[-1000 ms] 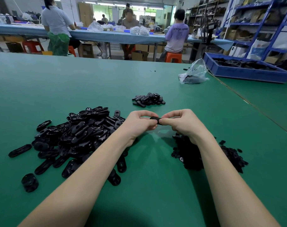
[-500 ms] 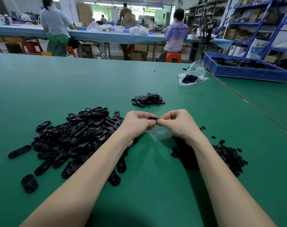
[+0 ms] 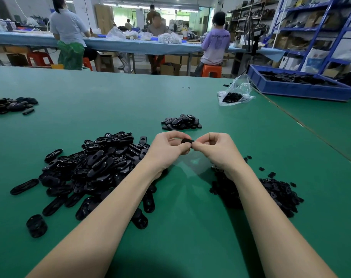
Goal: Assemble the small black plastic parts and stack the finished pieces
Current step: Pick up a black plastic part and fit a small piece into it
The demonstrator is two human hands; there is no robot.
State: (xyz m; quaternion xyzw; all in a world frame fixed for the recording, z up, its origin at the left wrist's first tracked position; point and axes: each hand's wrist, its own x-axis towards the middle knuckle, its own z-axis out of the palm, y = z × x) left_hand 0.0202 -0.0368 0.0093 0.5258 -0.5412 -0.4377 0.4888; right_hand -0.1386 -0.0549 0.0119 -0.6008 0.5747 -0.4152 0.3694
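Observation:
My left hand (image 3: 166, 150) and my right hand (image 3: 216, 150) meet above the green table (image 3: 114, 101), both pinching one small black plastic part (image 3: 186, 141) between their fingertips. Most of that part is hidden by the fingers. A big pile of oval black shells (image 3: 94, 167) lies to the left under my left forearm. A heap of small round black pieces (image 3: 274, 191) lies to the right beside my right forearm. Beyond my hands sits a small cluster of finished pieces (image 3: 181, 122).
A clear plastic bag with black parts (image 3: 233, 95) lies far right. A blue tray of black parts (image 3: 299, 85) stands on the neighbouring table. Another group of black parts (image 3: 10, 105) is at the far left edge. Several people work at a long table behind.
My hands stay together on the same part, with the fingers shifted slightly on it. The view has tilted up a little, bringing the parts at the far left into sight.

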